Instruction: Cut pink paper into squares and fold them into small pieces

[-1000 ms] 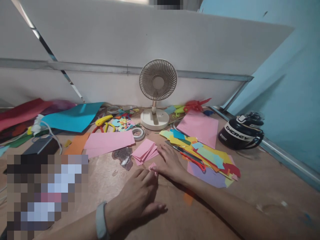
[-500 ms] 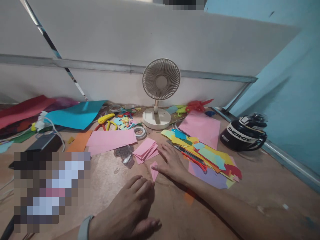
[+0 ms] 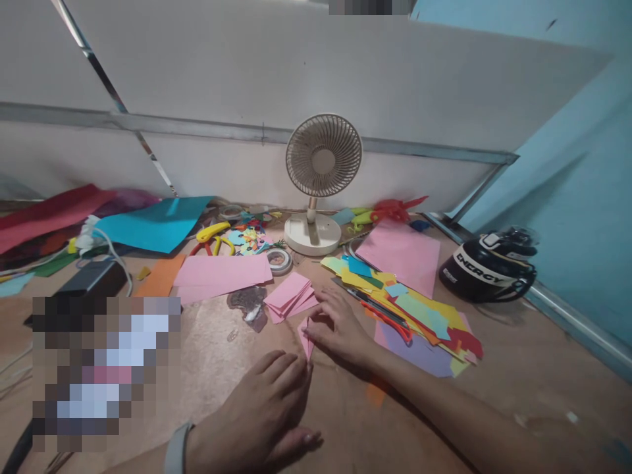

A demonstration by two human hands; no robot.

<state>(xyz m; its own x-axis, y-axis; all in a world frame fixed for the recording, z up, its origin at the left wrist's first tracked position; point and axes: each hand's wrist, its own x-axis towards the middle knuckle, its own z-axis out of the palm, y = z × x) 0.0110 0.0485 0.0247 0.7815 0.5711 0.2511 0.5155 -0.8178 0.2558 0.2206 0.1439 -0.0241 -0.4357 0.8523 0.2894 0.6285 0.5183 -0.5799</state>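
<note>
A small folded piece of pink paper [image 3: 305, 339], narrowing to a point toward me, lies on the table between my hands. My right hand [image 3: 342, 328] has its thumb and index finger closed on the paper's upper right edge. The fingertips of my left hand [image 3: 259, 405] rest at its lower tip, with the thumb held apart below. Just beyond sits a small stack of folded pink papers [image 3: 291, 295]. Larger pink strips [image 3: 222, 273] lie to the left of that stack.
A white fan [image 3: 323, 161] stands at the back by the partition. Right of my hands are coloured paper scraps [image 3: 419, 316], a cutter with an orange handle [image 3: 390, 322] and a black jug [image 3: 486, 266]. At left are a tape roll [image 3: 279, 261], yellow-handled pliers [image 3: 212, 232] and blue paper [image 3: 158, 224].
My right thumb and index finger have drawn together on the pink paper's edge, and the hand has arched up. The left hand stays near the tip. The whole view has shifted slightly.
</note>
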